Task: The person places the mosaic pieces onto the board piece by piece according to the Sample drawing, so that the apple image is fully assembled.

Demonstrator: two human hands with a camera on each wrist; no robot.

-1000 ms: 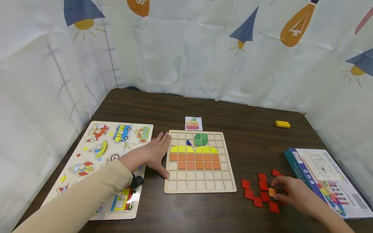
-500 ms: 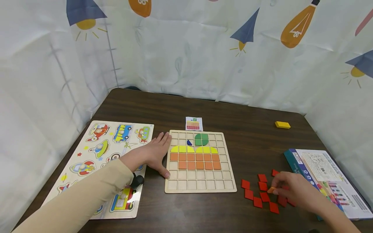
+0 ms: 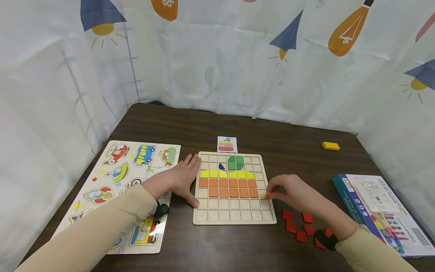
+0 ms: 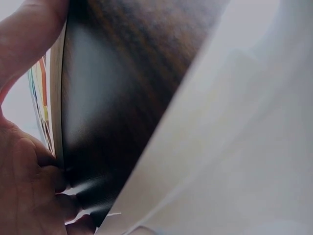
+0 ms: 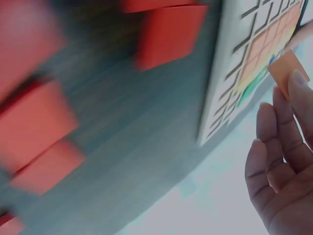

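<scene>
A wooden grid board (image 3: 234, 218) lies mid-table, with orange squares (image 3: 223, 183), yellow pieces (image 3: 214, 173), green pieces (image 3: 236, 163) and a small blue piece (image 3: 221, 166) set in its cells. My left hand (image 3: 181, 179) rests with spread, straight fingers along the board's left edge. At the right edge, my right hand (image 3: 292, 192) pinches an orange square tile (image 5: 287, 72) between thumb and fingertip; the right wrist view shows it best. Several red square tiles (image 3: 301, 236) lie loose on the table, partly hidden under the right forearm.
Behind the board lies a small picture card (image 3: 227, 144). A vehicle puzzle board (image 3: 142, 247) is at left, under the left forearm. A box (image 3: 391, 204) lies at right, and a yellow block (image 3: 330, 146) sits at the back right.
My right hand has picked up the orange tile from among the red tiles and carried it left to the board's right edge. My left hand has stayed in place.
</scene>
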